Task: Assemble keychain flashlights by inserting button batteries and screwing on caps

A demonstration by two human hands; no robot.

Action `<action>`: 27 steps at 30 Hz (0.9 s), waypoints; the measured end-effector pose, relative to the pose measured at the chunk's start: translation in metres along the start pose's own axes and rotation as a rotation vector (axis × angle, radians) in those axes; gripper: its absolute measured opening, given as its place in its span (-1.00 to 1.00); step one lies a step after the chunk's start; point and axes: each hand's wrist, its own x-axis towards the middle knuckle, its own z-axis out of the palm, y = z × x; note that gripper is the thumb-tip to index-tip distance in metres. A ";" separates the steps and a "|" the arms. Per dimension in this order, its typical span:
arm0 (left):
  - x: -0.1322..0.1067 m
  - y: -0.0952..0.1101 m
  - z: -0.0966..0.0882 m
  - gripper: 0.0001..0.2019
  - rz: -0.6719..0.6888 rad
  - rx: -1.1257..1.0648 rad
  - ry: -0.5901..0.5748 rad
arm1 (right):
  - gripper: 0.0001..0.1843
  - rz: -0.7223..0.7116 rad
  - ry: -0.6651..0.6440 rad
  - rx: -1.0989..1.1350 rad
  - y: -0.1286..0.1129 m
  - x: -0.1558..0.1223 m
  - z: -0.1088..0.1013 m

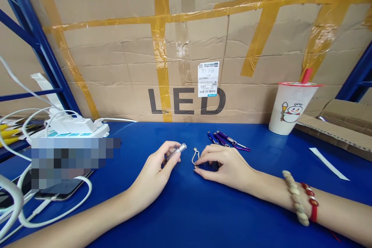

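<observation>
My left hand [161,164] is closed around a small silver keychain flashlight [178,150], a slim metal tube pinched between thumb and fingers and pointing up to the right. Opposite it, my right hand [222,162] pinches a silver carabiner clip [195,158] between thumb and fingertips, low over the blue table [180,209]. The clip and the flashlight are apart. Just behind my right hand lie several purple and blue keychain flashlights [225,138], one with a purple carabiner [242,148] on its end; my hand partly covers them.
A drink cup [290,110] with a red straw stands at the back right, near an open cardboard box [343,131] and a white strip [329,163]. To the left are a power strip [95,130], white cables and a phone [64,188]. A large taped carton [116,66] walls off the back.
</observation>
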 end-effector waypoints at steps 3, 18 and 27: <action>0.000 0.000 0.000 -0.75 -0.015 -0.010 -0.015 | -0.85 0.009 -0.002 -0.004 -0.001 0.000 -0.001; 0.000 0.000 0.001 -0.81 0.002 0.019 -0.027 | -0.79 -0.024 -0.077 0.033 0.004 0.000 0.001; 0.000 0.003 0.002 -0.79 0.009 0.039 -0.108 | -0.82 -0.009 -0.062 0.037 0.005 -0.001 0.003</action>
